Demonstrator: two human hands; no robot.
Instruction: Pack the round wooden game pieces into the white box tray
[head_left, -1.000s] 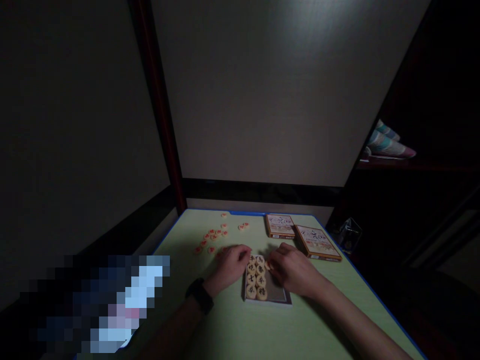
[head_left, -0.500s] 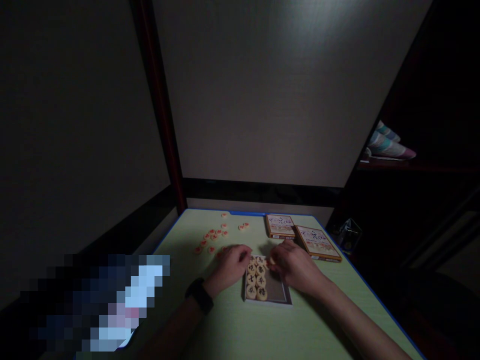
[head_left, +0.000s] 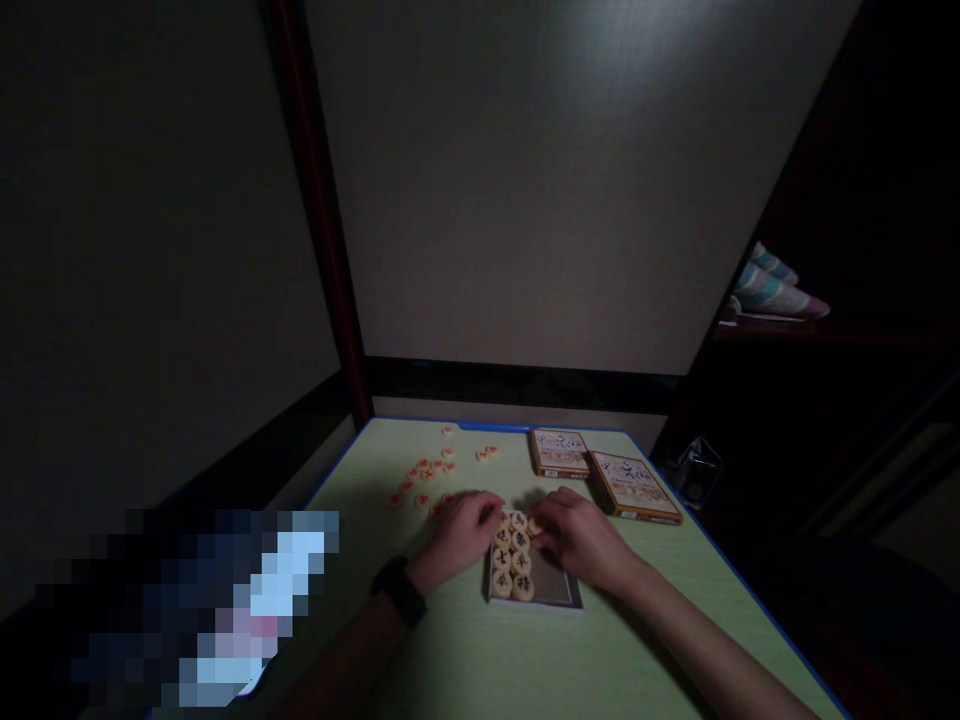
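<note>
A shallow box [head_left: 555, 585] lies on the table, with two columns of round Chinese chess pieces [head_left: 502, 560] in its left part, their black characters facing up. At its far right, my right hand [head_left: 581, 535] has its thumb and fingers closed on one more Chinese chess piece [head_left: 535, 526], beside the top of the second column. My left hand [head_left: 469, 525], with a dark watch [head_left: 401, 592] on its wrist, is closed at the box's far left corner. Its fingertips meet at the rim and partly cover the corner piece.
Several red-marked chess pieces [head_left: 424, 472] are scattered at the far left of the table [head_left: 420, 660]. Two printed box lids [head_left: 560, 455] lie at the far right, close together. A pixelated patch [head_left: 277, 580] covers the lower left. A wall panel [head_left: 510, 250] stands behind the table.
My right hand has shifted slightly, and the piece at its fingertips now shows more clearly beside the second column. The left hand stays at the box corner.
</note>
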